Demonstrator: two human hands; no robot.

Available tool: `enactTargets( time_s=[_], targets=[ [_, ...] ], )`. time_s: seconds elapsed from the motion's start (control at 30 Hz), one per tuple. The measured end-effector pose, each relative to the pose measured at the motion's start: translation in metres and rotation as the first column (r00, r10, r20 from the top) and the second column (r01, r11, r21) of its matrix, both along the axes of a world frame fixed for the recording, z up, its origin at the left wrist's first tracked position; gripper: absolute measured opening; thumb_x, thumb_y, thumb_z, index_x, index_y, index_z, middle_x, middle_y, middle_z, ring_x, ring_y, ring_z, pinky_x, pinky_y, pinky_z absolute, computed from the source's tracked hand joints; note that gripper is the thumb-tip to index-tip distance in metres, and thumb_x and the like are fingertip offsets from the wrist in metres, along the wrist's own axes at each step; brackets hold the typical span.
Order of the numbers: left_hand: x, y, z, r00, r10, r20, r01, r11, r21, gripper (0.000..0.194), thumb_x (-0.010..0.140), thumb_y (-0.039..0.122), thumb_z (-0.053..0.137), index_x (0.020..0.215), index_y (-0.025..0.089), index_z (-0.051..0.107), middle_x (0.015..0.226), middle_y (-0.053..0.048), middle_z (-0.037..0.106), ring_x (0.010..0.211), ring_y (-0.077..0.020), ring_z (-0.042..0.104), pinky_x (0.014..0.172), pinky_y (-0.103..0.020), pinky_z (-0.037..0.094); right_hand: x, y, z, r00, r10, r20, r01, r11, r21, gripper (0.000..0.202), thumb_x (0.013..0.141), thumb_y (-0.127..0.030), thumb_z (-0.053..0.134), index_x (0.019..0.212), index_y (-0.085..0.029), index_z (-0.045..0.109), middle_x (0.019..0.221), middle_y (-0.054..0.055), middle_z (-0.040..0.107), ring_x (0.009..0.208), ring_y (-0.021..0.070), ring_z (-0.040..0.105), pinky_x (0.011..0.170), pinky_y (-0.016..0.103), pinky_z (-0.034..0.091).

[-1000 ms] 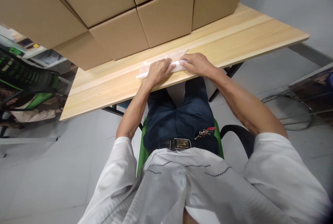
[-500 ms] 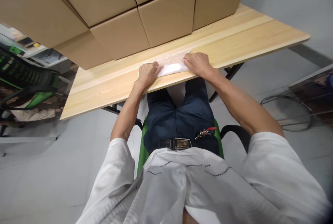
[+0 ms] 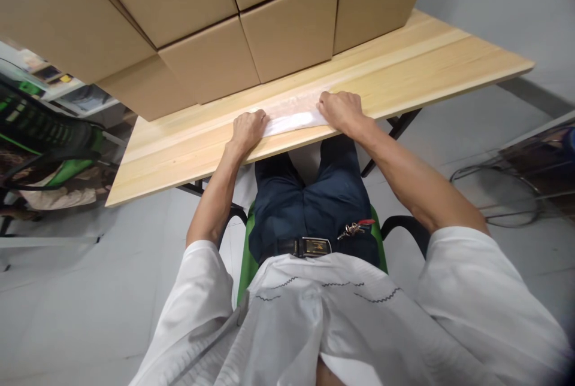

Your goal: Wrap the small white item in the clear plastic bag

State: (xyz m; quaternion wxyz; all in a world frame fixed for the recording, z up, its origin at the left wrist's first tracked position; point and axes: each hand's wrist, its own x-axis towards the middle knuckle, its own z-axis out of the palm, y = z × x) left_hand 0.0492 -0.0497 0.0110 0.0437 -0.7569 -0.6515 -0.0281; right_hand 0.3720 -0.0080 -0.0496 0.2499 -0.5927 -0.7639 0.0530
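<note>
A thin, whitish, see-through plastic bag [image 3: 294,119] lies flat on the wooden table [image 3: 431,78], along its front edge. Light glares off its near strip. My left hand [image 3: 248,130] grips the bag's left end with curled fingers, resting on the tabletop. At the other end, my right hand [image 3: 342,109] is closed on the bag too, knuckles up. Between the two hands the plastic is stretched out. My fingertips are mostly hidden under the hands.
Stacked cardboard boxes [image 3: 291,30] stand along the back of the table. My legs [image 3: 309,194] are under its front edge, on a green chair [image 3: 245,266]. Another chair [image 3: 67,158] stands at the left. A coiled cable [image 3: 498,194] lies at the right.
My left hand has slid a little to the left along the bag's edge, so more plastic shows between the hands. My right hand has hardly moved.
</note>
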Motion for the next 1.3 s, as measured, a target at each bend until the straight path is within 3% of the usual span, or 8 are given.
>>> enactTargets(
  time_s=[0.2,0.37,0.63,0.87,1.03,1.17,1.23,1.3],
  targets=[
    [-0.001,-0.001,0.004,0.999,0.034,-0.019,-0.035,0.999,-0.028,0.049,0.133,0.04,0.047,0.153,0.023,0.088,0.149,-0.028,0.093,0.144,-0.0461,0.085,0.119,-0.053,0.06,-0.01,-0.005,0.011,1.0,-0.007,-0.019,0.006,0.999,-0.041,0.079,0.127,-0.071,0.05,0.163,-0.012,0.087,0.131,0.034,0.094,0.141,0.0613,0.086,0.122,0.082,0.063],
    [-0.005,-0.004,0.006,1.0,0.03,-0.008,-0.03,0.999,-0.029,0.049,0.129,0.035,0.044,0.152,0.023,0.086,0.139,-0.027,0.093,0.136,-0.0457,0.083,0.117,-0.056,0.06,-0.02,-0.019,0.029,0.993,-0.083,0.086,0.097,0.979,-0.176,0.076,0.129,-0.061,0.047,0.168,-0.006,0.082,0.154,0.041,0.087,0.151,0.0633,0.082,0.127,0.081,0.06],
    [-0.002,-0.008,0.008,0.999,0.039,0.002,-0.039,0.997,-0.061,0.049,0.13,0.032,0.04,0.162,0.017,0.075,0.147,-0.032,0.09,0.139,-0.0459,0.084,0.12,-0.054,0.059,-0.012,0.001,0.001,1.0,-0.015,-0.023,0.014,0.999,-0.033,0.084,0.127,-0.077,0.038,0.157,-0.015,0.086,0.133,0.036,0.094,0.127,0.0563,0.089,0.118,0.08,0.063],
    [-0.003,-0.016,0.013,0.999,0.017,-0.041,-0.02,0.997,-0.068,0.05,0.131,0.032,0.036,0.161,0.016,0.074,0.153,-0.035,0.086,0.146,-0.048,0.082,0.125,-0.058,0.058,-0.015,0.002,0.002,0.998,-0.04,0.04,0.043,0.996,-0.079,0.078,0.127,-0.061,0.041,0.159,-0.006,0.086,0.141,0.041,0.092,0.135,0.0598,0.088,0.118,0.079,0.063],
    [0.008,-0.026,0.007,0.98,-0.178,0.095,0.171,0.982,0.077,0.054,0.133,0.045,0.041,0.17,0.021,0.071,0.17,-0.032,0.077,0.165,-0.0506,0.07,0.145,-0.067,0.047,-0.011,0.005,-0.006,0.999,-0.04,0.011,0.041,0.997,-0.069,0.075,0.13,-0.066,0.043,0.162,-0.012,0.085,0.143,0.036,0.092,0.14,0.0571,0.087,0.121,0.076,0.061],
    [0.046,-0.029,-0.011,0.874,-0.444,0.199,0.426,0.896,0.128,0.067,0.132,0.06,0.052,0.185,0.022,0.063,0.178,-0.027,0.077,0.173,-0.0463,0.067,0.148,-0.063,0.048,-0.01,0.001,-0.005,0.999,-0.043,0.015,0.044,0.997,-0.059,0.074,0.131,-0.068,0.044,0.158,-0.012,0.085,0.141,0.037,0.092,0.138,0.0586,0.087,0.121,0.077,0.06],
    [0.064,-0.028,-0.022,0.834,-0.516,0.193,0.502,0.857,0.121,0.061,0.132,0.051,0.053,0.183,0.021,0.067,0.181,-0.026,0.076,0.172,-0.0442,0.069,0.146,-0.061,0.052,-0.012,-0.006,0.003,0.999,-0.046,0.024,0.047,0.996,-0.077,0.072,0.131,-0.064,0.046,0.157,-0.012,0.086,0.14,0.037,0.092,0.137,0.0592,0.087,0.121,0.077,0.061],
    [0.075,-0.028,-0.031,0.839,-0.516,0.171,0.502,0.856,0.12,0.055,0.131,0.04,0.052,0.178,0.02,0.073,0.183,-0.026,0.075,0.17,-0.0429,0.072,0.141,-0.06,0.056,-0.015,-0.014,0.015,0.997,-0.048,0.054,0.053,0.992,-0.112,0.068,0.13,-0.058,0.048,0.16,-0.009,0.085,0.143,0.038,0.091,0.14,0.0597,0.086,0.121,0.077,0.062]
  ],
)
